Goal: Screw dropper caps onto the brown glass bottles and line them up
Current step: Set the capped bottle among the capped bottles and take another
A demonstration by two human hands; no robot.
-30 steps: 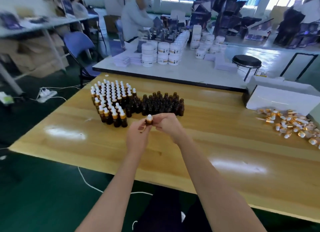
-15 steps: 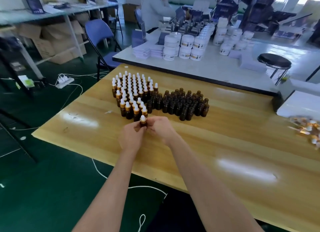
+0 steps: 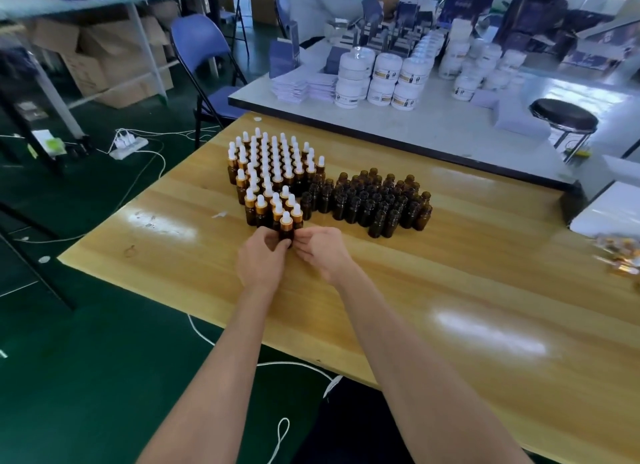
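Brown bottle (image 3: pixel 286 233), one, held, left hand (image 3: pixel 261 261), right hand (image 3: pixel 322 255)

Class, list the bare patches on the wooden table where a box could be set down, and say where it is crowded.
Bare: near right, between the right hand and loose dropper caps; left of the capped bottles. Crowded: capped and uncapped bottles mid-table.

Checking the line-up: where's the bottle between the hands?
Head view, left of centre: the capped bottle is at the near end of the capped group, gripped by the left hand, right hand beside it.
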